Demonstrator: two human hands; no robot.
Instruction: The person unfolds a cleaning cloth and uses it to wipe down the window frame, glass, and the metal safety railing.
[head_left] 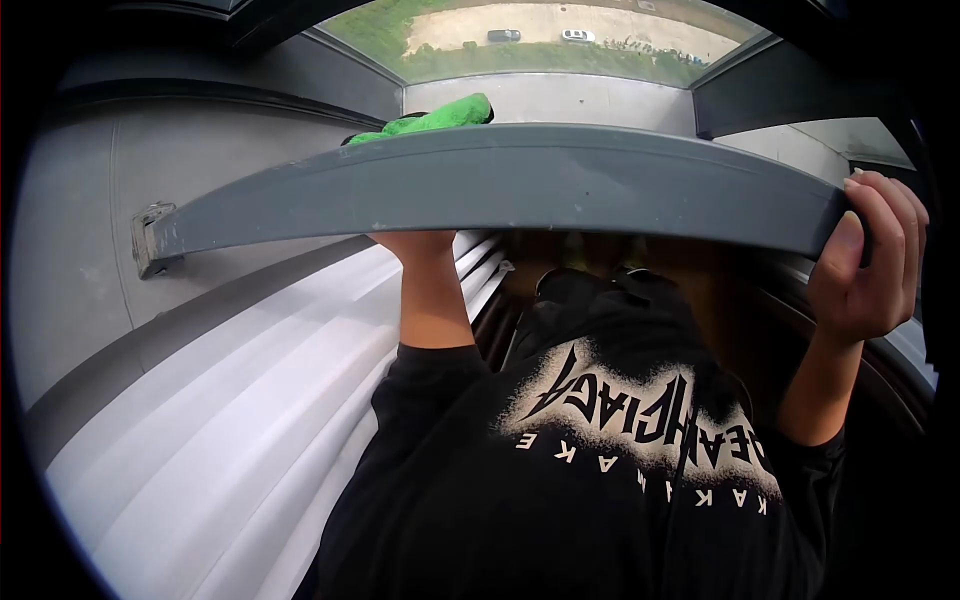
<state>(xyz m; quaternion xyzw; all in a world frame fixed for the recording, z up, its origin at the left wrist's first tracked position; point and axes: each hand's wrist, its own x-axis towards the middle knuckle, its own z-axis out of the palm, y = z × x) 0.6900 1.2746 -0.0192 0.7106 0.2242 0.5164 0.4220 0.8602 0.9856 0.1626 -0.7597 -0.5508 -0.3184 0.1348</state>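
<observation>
A wide grey rail [510, 185] crosses in front of me at chest height. My right hand [870, 260] is closed around its right end, thumb on the near side and fingers curled over the edge. My left hand [412, 242] reaches beneath the rail to its far side; only the wrist and a little of the hand show, and its fingers are hidden. Beyond the rail, just above that hand, a bright green cloth [440, 117] with dark parts at both ends stands out. Whether the left hand holds the cloth cannot be seen.
White curtain folds [260, 410] hang at my left beside a grey wall panel [75, 240]. Past the rail lies a pale ledge [560, 100] below a window pane, with parked cars [578, 36] far below outside. Dark window frames [800, 85] stand at the right.
</observation>
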